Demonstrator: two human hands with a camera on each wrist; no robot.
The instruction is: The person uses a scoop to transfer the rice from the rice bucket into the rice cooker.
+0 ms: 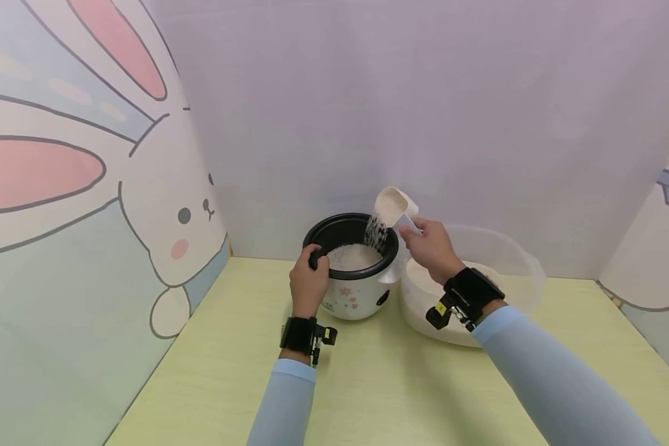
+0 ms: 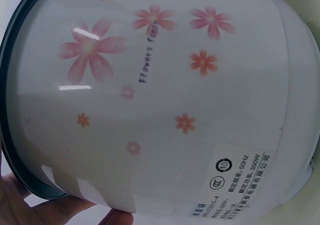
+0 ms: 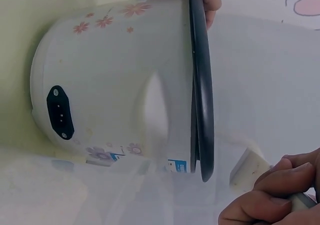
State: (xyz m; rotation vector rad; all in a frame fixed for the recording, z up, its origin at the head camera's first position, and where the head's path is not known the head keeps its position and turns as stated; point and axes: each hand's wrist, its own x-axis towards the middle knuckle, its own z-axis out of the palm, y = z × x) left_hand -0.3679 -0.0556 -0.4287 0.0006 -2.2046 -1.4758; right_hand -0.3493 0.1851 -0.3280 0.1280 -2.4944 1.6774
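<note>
A white rice cooker (image 1: pixel 348 298) with pink flower prints and a black rim stands on the table, with rice (image 1: pixel 354 257) inside its dark inner pot. My left hand (image 1: pixel 308 282) grips the rim at the cooker's left side; in the left wrist view its fingertips (image 2: pixel 117 218) touch the white wall. Above the pot's right side, my right hand (image 1: pixel 432 248) holds a white scoop (image 1: pixel 393 207) by its handle. The scoop is tilted left, and grains fall from it into the pot. The right wrist view shows the scoop (image 3: pixel 248 170) beyond the black rim.
Right of the cooker sits a clear plastic container (image 1: pixel 443 334) holding pale grain, partly hidden by my right wrist. A translucent lid or wall (image 1: pixel 502 244) rises behind it. Pale curtain (image 1: pixel 368 111) backs the yellow-green table (image 1: pixel 368 384); a rabbit-print panel (image 1: pixel 161 248) stands left.
</note>
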